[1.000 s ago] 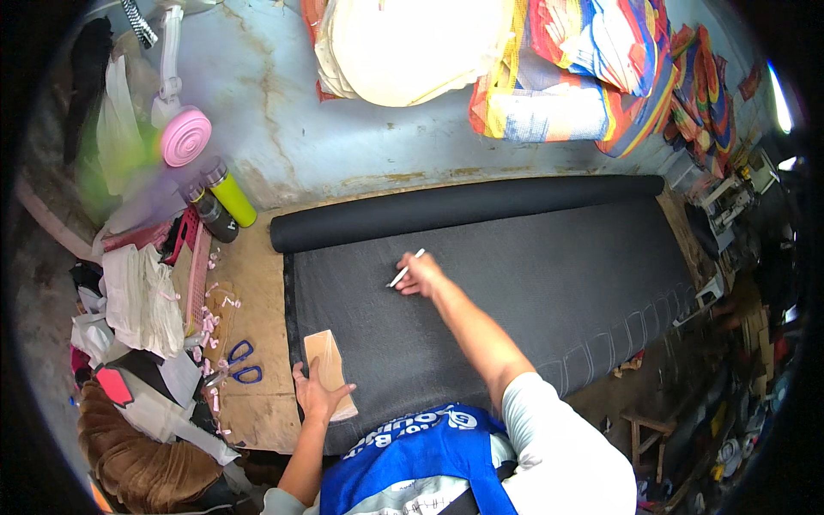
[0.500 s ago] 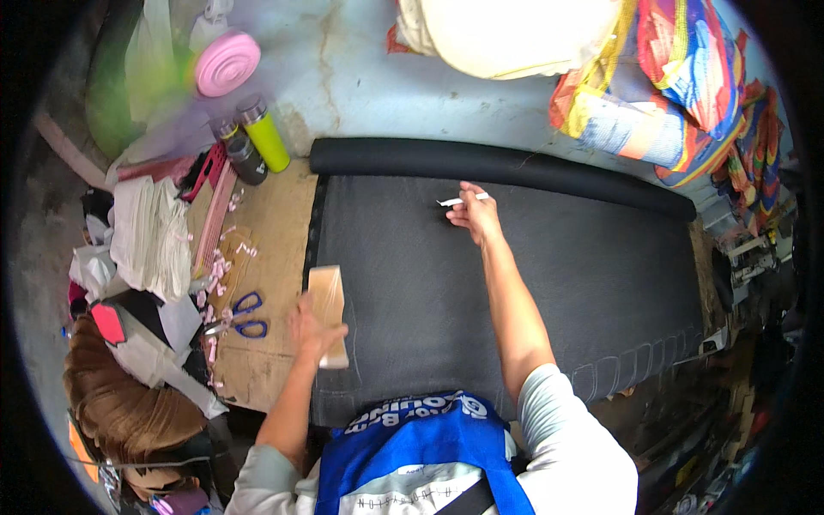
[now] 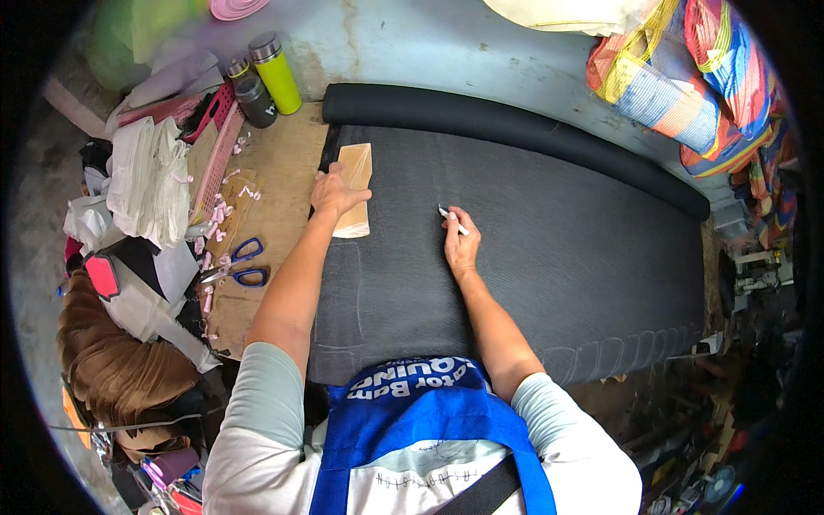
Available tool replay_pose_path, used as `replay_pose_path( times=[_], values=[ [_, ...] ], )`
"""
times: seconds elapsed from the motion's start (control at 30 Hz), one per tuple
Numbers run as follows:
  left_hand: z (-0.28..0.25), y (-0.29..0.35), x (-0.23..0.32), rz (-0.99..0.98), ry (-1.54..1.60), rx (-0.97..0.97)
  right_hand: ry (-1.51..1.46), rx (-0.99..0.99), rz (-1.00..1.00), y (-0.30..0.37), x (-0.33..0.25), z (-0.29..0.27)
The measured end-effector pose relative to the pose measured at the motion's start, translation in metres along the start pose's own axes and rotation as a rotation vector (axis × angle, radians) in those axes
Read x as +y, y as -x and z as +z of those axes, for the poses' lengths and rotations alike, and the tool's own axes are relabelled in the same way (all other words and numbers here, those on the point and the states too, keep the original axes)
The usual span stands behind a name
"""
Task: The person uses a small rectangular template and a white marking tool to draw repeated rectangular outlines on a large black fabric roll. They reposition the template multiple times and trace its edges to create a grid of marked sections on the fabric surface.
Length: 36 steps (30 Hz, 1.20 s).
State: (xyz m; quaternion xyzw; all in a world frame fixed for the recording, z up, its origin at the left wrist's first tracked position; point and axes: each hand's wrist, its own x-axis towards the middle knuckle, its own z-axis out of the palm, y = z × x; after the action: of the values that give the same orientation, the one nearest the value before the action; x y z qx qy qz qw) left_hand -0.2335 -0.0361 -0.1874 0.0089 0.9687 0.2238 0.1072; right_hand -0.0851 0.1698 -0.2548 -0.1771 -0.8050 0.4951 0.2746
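Black fabric (image 3: 549, 232) lies spread over the table, with pale outlines drawn along its near edge and on its left part. A tan cardboard pattern piece (image 3: 356, 215) rests on the fabric near its upper left edge. My left hand (image 3: 336, 194) spans this piece, thumb across it and fingers at its left side, holding it against the cloth. A rounded rectangular outline shows just below the piece. To the right, my right hand (image 3: 463, 245) is closed around a slim white marking pen (image 3: 455, 221), its tip pointing up and left over the fabric.
The fabric's rolled end (image 3: 515, 137) runs along the wall. Blue-handled scissors (image 3: 236, 264) lie left among pink scraps (image 3: 220, 210). Beyond them are a pink basket (image 3: 221, 163), folded white cloth (image 3: 150, 184), a green bottle (image 3: 276, 77) and a dark bottle (image 3: 255, 101). Colourful woven bags (image 3: 661, 103) hang back right.
My left hand has slid the cardboard piece away from me along the fabric's left side. My right hand has drawn nearer with the pen, which now points up and left. The view has shifted.
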Motion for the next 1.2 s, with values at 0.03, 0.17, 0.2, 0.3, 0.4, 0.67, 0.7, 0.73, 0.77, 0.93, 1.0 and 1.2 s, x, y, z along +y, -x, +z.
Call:
replay_pose_path(
  times=[0.03, 0.17, 0.2, 0.3, 0.4, 0.67, 0.7, 0.73, 0.77, 0.93, 1.0, 1.2],
  values=[
    [0.004, 0.001, -0.001, -0.006, -0.024, -0.018, -0.021, -0.002, 0.024, 0.000, 0.000, 0.001],
    [0.013, 0.002, -0.003, -0.002, -0.044, -0.028, 0.004, 0.003, 0.016, 0.002, -0.002, 0.001],
    [0.014, 0.001, -0.003, 0.000, -0.042, -0.015, 0.005, 0.003, 0.013, 0.002, -0.003, 0.001],
    [0.014, -0.001, -0.001, -0.010, -0.034, 0.005, 0.008, 0.009, -0.007, 0.002, -0.004, 0.001],
    [0.014, 0.000, 0.001, -0.028, -0.048, 0.018, 0.001, 0.008, -0.034, 0.001, -0.006, 0.001],
    [0.014, 0.002, -0.008, 0.012, -0.003, 0.052, -0.010, -0.019, 0.005, 0.002, 0.005, 0.001],
    [0.015, 0.002, -0.009, 0.002, -0.013, 0.052, 0.001, -0.011, -0.009, 0.001, 0.006, 0.002],
    [0.016, 0.001, -0.009, -0.006, -0.021, 0.053, 0.010, 0.001, -0.021, 0.001, 0.008, 0.003],
    [0.017, 0.001, -0.008, -0.003, -0.027, 0.065, 0.011, 0.001, -0.023, 0.000, 0.008, 0.004],
    [0.020, 0.006, -0.008, -0.049, -0.047, 0.107, 0.009, 0.003, -0.035, 0.001, 0.002, 0.001],
    [0.020, 0.008, -0.008, -0.054, -0.072, 0.121, -0.048, -0.035, 0.035, 0.001, -0.004, -0.004],
    [0.017, 0.011, -0.008, -0.076, -0.063, 0.123, -0.210, -0.041, 0.180, -0.001, -0.012, -0.025]
  ],
)
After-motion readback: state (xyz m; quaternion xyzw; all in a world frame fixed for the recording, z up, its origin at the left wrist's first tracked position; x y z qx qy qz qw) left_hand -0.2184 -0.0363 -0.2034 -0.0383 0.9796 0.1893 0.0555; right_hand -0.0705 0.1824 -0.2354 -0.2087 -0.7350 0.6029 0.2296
